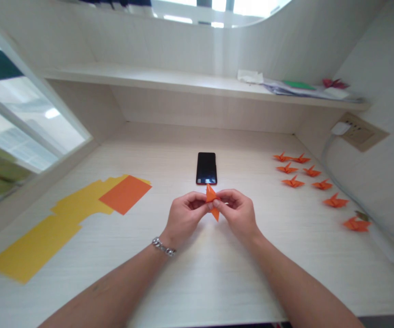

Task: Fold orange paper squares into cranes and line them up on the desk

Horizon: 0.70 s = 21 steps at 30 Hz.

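Left hand and right hand: both pinched closed on creased, pointed orange paper. Glossy rectangular phone just beyond; sharp-winged paper birds at right.

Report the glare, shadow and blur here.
Head view: glare whitens the reflective pane at top; head view: pale patches, apparently reflections, mark the phone; head view: soft shadow lies below the left hand and right hand; head view: the rightmost orange crane and nearest yellow sheet look blurred.
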Available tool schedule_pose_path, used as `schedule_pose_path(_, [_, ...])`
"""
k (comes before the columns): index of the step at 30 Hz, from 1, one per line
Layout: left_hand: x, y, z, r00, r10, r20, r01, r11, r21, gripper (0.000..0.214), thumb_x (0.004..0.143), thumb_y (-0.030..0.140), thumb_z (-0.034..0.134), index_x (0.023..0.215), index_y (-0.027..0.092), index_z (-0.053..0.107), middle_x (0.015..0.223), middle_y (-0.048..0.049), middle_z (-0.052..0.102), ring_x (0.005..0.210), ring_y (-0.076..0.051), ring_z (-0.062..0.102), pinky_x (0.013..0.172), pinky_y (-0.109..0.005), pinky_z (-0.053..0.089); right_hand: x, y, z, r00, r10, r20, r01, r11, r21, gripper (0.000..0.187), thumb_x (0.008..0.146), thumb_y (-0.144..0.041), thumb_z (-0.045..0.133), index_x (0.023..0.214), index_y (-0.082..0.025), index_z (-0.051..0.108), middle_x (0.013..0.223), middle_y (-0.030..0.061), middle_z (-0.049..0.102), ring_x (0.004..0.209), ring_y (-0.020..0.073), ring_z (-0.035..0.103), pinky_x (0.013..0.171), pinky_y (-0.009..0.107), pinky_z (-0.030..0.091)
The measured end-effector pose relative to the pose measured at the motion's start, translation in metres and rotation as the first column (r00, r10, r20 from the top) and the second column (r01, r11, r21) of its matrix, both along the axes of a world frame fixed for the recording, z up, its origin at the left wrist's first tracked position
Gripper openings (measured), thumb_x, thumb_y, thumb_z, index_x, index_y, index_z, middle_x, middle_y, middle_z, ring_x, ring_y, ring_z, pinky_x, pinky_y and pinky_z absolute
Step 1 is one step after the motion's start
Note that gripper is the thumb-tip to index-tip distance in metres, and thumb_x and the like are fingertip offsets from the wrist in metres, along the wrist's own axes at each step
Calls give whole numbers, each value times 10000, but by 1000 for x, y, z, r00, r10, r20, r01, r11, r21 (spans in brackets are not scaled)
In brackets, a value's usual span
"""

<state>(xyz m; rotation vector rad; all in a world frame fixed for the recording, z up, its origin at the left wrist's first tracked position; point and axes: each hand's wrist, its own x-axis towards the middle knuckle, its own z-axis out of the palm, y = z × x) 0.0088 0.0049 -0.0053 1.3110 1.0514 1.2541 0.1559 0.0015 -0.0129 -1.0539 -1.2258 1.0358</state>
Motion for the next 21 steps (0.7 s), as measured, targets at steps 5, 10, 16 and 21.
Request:
schedule_pose_path(5, [-3,2,0,999,-29,22,29,999,-24,193,647,252,777,796,151,708,805,-56,732,734,-189,686,708,-299,579,4,5,-2,992,83,-96,-92,991,-95,140,651,-240,728,768,-175,687,742,34,707,693,180,656,669,306,534])
schedule_pose_path(10, [-3,0,3,998,-69,6,69,995,-71,138,655,201,759,776,151,715,757,-47,728,691,-183,686,667,-287,581,6,3,5,968,107,-227,-144,978,-154,140,629,-257,737,724,-172,682,698,19,697,650,179,653,656,322,544])
schedule_pose_path(16, [-5,-1,5,987,-61,-150,70,996,58,72,698,179,703,759,176,740,841,-60,729,778,-188,679,746,-285,554,8,4,10,954,101,-283,-192,930,-313,173,621,-290,745,674,-143,672,653,27,688,616,171,649,644,328,555])
schedule_pose_path(21, [-7,0,6,992,-96,-86,95,995,-10,88,715,147,647,763,162,719,809,-52,716,764,-182,668,718,-272,541,10,8,1,981,88,-174,-129,962,-240,169,576,-177,755,709,-157,652,687,18,693,632,153,642,624,275,526])
